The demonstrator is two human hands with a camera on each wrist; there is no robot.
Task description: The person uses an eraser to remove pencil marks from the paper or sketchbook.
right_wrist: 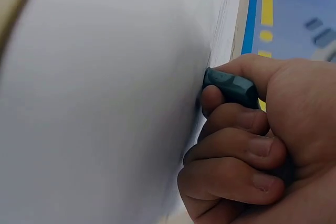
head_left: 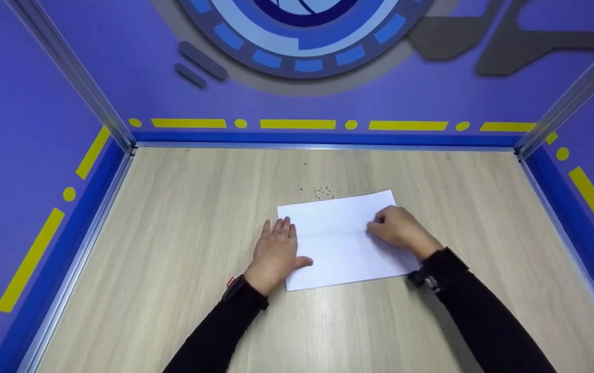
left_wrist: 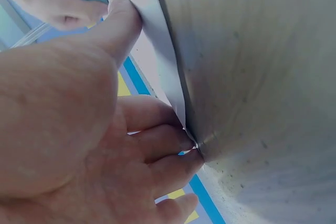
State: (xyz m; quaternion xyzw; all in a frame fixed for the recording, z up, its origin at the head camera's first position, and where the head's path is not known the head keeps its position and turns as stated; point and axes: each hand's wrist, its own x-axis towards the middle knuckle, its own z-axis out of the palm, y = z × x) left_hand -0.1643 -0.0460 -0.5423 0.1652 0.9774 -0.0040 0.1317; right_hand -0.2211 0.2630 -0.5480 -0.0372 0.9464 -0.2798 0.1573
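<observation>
A white sheet of paper [head_left: 343, 264] lies slightly askew on the table, with a faint grey line across its middle. My left hand [head_left: 275, 255] rests flat on the sheet's left edge, fingers straight and thumb spread over the paper. On the right part of the sheet, my right hand [head_left: 398, 228] grips a small dark green eraser [right_wrist: 233, 88] between thumb and curled fingers. The eraser's tip touches the paper in the right wrist view. From the head view the hand hides it.
Dark crumbs [head_left: 322, 192] are scattered on the wooden table [head_left: 198, 207] just beyond the paper's far edge. Blue-purple panels [head_left: 307, 109] with yellow dashes enclose the table at the back and both sides, along metal rails.
</observation>
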